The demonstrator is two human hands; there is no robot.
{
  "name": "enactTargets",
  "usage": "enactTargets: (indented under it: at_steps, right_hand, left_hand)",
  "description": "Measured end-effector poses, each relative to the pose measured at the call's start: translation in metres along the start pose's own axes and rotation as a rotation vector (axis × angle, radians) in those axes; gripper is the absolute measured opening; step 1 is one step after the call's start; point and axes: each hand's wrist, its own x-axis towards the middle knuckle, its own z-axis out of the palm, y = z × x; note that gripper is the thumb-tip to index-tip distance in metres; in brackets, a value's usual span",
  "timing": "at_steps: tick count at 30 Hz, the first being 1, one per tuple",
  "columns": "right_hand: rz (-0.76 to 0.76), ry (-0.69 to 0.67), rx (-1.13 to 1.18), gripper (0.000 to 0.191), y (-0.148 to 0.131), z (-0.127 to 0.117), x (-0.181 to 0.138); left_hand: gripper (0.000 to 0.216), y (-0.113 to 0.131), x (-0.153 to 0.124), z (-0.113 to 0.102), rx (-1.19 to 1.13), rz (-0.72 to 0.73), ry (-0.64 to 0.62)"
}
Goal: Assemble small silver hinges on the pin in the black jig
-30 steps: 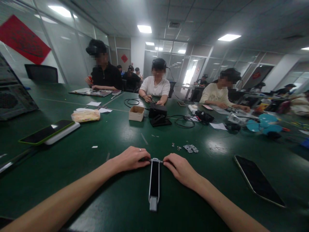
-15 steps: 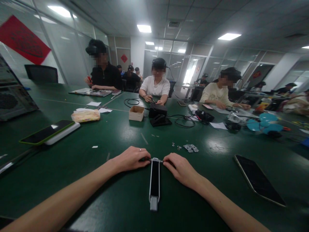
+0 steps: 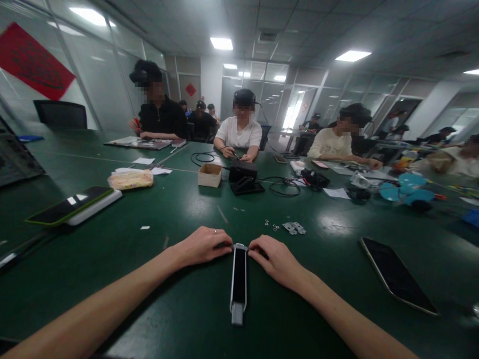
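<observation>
A long, narrow white-edged device [image 3: 238, 279] with a black middle strip and a grey block at its near end lies on the green table, pointing away from me. At its far end is a pale cross-piece. My left hand [image 3: 205, 247] is closed in a pinch at the left side of this end, its fingertips around a small metal piece mostly hidden by them. On the right side, my right hand [image 3: 275, 259] pinches likewise, thumb and fingers against the end of the cross-piece; what they grip is largely covered.
Beyond my hands lie several small metal rings [image 3: 276, 227] and flat metal plates [image 3: 294, 228]. A phone [image 3: 398, 276] is at right, another phone [image 3: 69, 203] at left. Farther off stand an open box [image 3: 209, 177] and a black device [image 3: 243, 172] with cables. People sit across the table.
My right hand has moved slightly left, closing the gap to the device's far end. My left hand keeps its pinch. The whole view has shifted a little.
</observation>
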Motion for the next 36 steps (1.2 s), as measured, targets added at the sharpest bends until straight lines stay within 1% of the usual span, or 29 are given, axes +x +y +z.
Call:
enactTargets:
  at_steps: [4, 6, 7, 10, 12, 14, 16, 18, 26, 36]
  right_hand:
    - [-0.023, -0.012, 0.020, 0.013, 0.002, -0.002, -0.001]
    - [-0.024, 0.013, 0.010, 0.015, 0.010, -0.004, 0.000]
    - [-0.025, 0.046, -0.007, 0.016, 0.016, -0.005, 0.001]
    - [-0.010, 0.204, -0.111, 0.017, 0.042, -0.009, 0.003]
    - [0.038, 0.267, -0.193, 0.021, 0.061, -0.011, 0.005]
    - [0.091, 0.259, -0.262, 0.025, 0.076, -0.012, 0.005]
    - [0.129, 0.214, -0.311, 0.028, 0.083, -0.012, 0.005]
    - [0.164, 0.167, -0.340, 0.029, 0.083, -0.013, 0.004]
    - [0.339, 0.026, -0.448, 0.029, 0.066, -0.021, 0.007]
    - [0.354, -0.023, -0.440, 0.027, 0.058, -0.027, 0.005]
  left_hand:
    - [0.017, 0.002, 0.001, -0.002, -0.007, -0.003, -0.016]
    - [0.017, 0.002, 0.001, -0.003, -0.006, -0.005, -0.023]
    - [0.017, 0.002, 0.001, -0.003, -0.006, -0.007, -0.022]
    - [0.018, 0.003, 0.001, -0.004, -0.015, -0.013, -0.021]
    - [0.020, 0.004, 0.002, -0.006, -0.022, -0.015, -0.025]
    - [0.021, 0.006, 0.002, -0.009, -0.021, -0.020, -0.029]
    - [0.022, 0.008, 0.002, -0.011, -0.020, -0.024, -0.026]
    - [0.022, 0.010, 0.002, -0.012, -0.025, -0.027, -0.019]
    - [0.023, 0.011, 0.001, -0.011, -0.046, -0.037, -0.011]
    - [0.023, 0.012, 0.001, -0.013, -0.066, -0.042, -0.017]
